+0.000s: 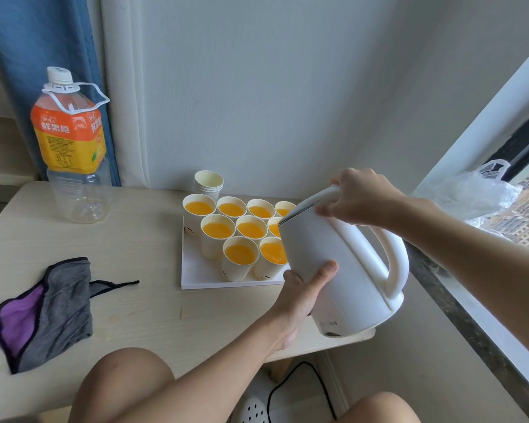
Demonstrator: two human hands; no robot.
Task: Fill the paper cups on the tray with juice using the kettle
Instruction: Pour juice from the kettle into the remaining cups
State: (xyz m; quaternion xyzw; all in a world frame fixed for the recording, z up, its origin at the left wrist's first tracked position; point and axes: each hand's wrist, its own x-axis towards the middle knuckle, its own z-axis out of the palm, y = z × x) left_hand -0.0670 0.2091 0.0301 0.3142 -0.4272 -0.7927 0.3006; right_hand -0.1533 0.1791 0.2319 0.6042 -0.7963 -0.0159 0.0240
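Looking down from the head view over the desk (119,239), the white kettle (355,270) is held in the air and tipped towards the paper cups (209,248), with its mouth over the right-hand side of the tray (196,273). The right hand (358,198) has its fingers (327,210) curled round the top of the handle beside the lid. The left hand (303,291) cradles the body low down, thumb pressed up the wall and the other fingers out of sight behind it, so both hands are grasping the kettle. Every cup I can see holds orange juice (251,229) well up its wall. The kettle hides its own spout and whichever cup it is aimed at, so I cannot tell how full that one is or whether anything is running. This looks like the last of the filling. To do it well I would let the left hand set the tilt in small amounts while the right only steadies. I would hold the spout low over the middle of that one cup and level off before the juice nears the rim. The cups are crowded together and light, so the kettle's body should not brush the front pair. The stack of spare cups (209,181) behind the tray and the nearly drained bottle (71,141) are well out of the way.
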